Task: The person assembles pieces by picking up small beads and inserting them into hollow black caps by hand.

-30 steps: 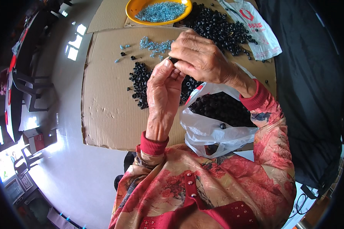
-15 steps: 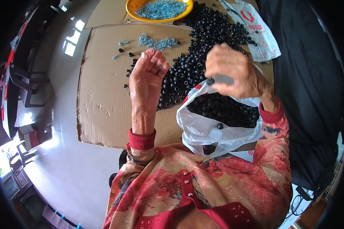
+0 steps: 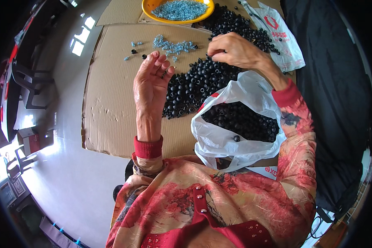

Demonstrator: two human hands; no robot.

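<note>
Partly, the right fingers [image 3: 217, 46] screen black beads [image 3: 194, 84] from view.

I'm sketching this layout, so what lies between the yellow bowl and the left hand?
In the head view, a loose scatter of pale blue beads on the cardboard lies between the yellow bowl and left hand.

The left hand [image 3: 151, 82] is upright, its palm showing and fingers [image 3: 164, 66] loosely curled. The right hand [image 3: 235, 50] bends leftward, knuckles up.
</note>
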